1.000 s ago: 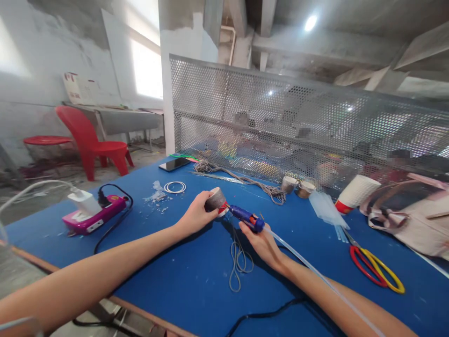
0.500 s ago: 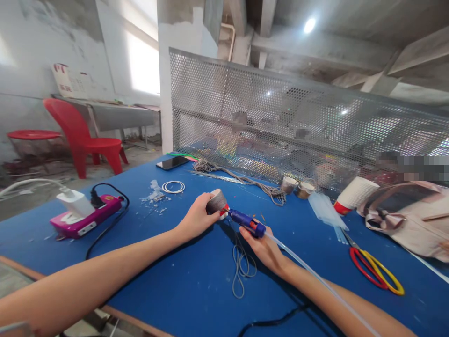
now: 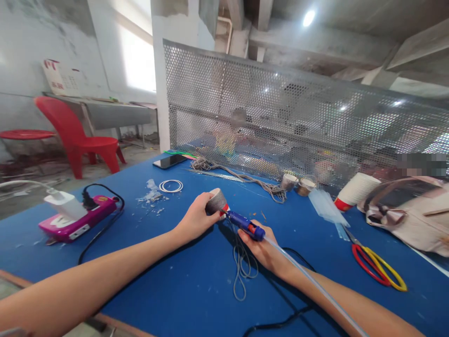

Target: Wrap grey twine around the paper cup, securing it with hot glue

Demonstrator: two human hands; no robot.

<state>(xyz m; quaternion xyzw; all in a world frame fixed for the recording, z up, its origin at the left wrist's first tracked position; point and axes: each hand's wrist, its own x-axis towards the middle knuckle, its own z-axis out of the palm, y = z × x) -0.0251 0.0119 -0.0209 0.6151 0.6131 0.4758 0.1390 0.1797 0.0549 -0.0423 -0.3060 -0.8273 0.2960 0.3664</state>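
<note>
My left hand (image 3: pixel 197 216) is closed around a small paper cup (image 3: pixel 216 201), tilted on its side and wrapped in grey cord, with a red and white part bare at its far right end. In my right hand (image 3: pixel 261 243) is a blue hot glue gun (image 3: pixel 245 223), its nozzle at the cup's red part. A long clear glue stick (image 3: pixel 305 274) runs out of the gun's back over my right forearm. Loose grey cord (image 3: pixel 240 269) hangs down from the cup and lies in loops on the blue table (image 3: pixel 175 295).
A purple power strip (image 3: pixel 79 224) with a white plug stands left. Behind lie a phone (image 3: pixel 170 161), a white ring (image 3: pixel 170 186) and bundled grey cord (image 3: pixel 242 177). At right are glue sticks (image 3: pixel 326 208), stacked paper cups (image 3: pixel 359 191), scissors (image 3: pixel 379 267) and a pink bag (image 3: pixel 417 213).
The view has shifted slightly, moving the surroundings a little left at the left side. Both hands keep their hold, with the glue gun's nozzle still at the cup.
</note>
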